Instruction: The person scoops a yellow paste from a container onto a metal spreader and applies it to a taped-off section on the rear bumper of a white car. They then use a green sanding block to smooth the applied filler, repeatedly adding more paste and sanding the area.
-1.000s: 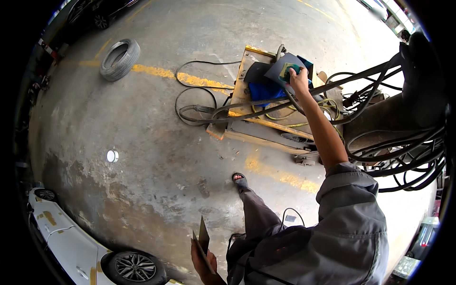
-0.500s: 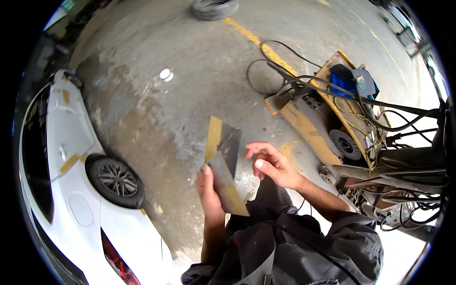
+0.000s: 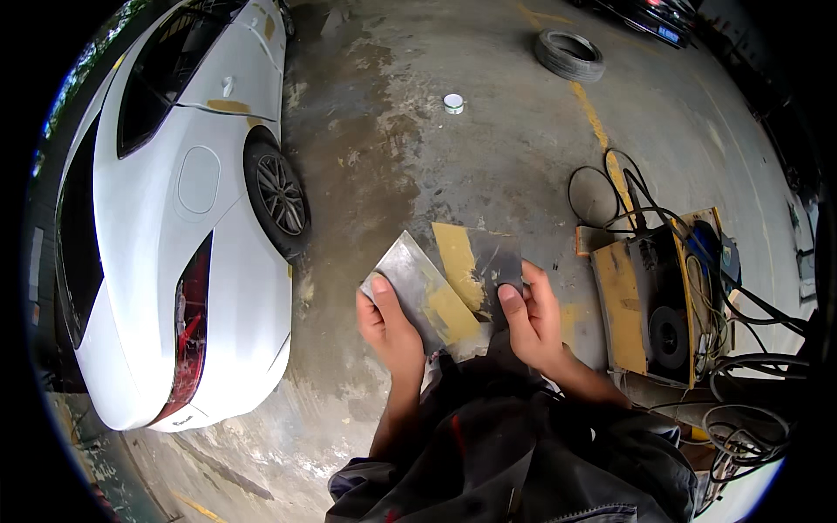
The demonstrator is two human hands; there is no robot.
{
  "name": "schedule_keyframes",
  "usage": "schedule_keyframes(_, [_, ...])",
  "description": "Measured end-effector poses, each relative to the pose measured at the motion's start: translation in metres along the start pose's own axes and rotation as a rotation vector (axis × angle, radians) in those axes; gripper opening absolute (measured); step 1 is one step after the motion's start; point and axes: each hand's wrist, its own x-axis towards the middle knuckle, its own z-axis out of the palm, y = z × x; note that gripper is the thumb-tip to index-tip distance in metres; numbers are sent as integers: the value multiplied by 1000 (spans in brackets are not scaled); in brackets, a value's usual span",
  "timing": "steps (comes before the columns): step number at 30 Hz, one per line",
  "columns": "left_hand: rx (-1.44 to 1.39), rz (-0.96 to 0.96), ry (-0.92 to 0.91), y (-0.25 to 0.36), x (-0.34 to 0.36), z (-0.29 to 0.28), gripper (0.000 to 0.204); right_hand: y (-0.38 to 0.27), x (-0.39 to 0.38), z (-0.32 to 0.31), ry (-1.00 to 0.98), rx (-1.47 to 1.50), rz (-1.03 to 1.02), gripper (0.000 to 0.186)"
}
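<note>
My left hand (image 3: 390,327) is closed on a silver metal putty spreader (image 3: 418,283), thumb on its face, with yellow putty smeared over its lower right part. A dark putty spreader (image 3: 500,261) is pinched by its right edge in my right hand (image 3: 536,318). Thick yellow putty (image 3: 459,266) coats the left part of the dark one. The two flat blades meet or overlap near their lower ends, in front of my body; whether they touch there I cannot tell.
At left stands a white car (image 3: 222,288) with yellow putty patches. A white tin (image 3: 453,104) and a loose tyre (image 3: 569,56) lie ahead on the concrete. To the right is a yellow-edged cart (image 3: 623,305) with black cables (image 3: 741,436). A dark car (image 3: 649,17) is far off.
My right hand, free before, now grips the dark spreader, which was together with the silver one in my left hand. The spreaders have been fanned apart. The view has turned left toward the white car.
</note>
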Motion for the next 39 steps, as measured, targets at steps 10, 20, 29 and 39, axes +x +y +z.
schedule_keyframes(10, [84, 234, 168, 43, 20, -35, 25, -16, -25, 14, -198, -484, -88, 19])
schedule_keyframes(20, [166, 308, 91, 45, 9, -1, 30, -35, -28, 26, 267, 130, 85, 21])
schedule_keyframes(29, [171, 394, 30, 47, -9, 18, 34, -29, -22, 23, 362, 201, 138, 22])
schedule_keyframes(39, [132, 421, 26, 45, -10, 31, 33, -36, 0, 25, 414, 227, 62, 18])
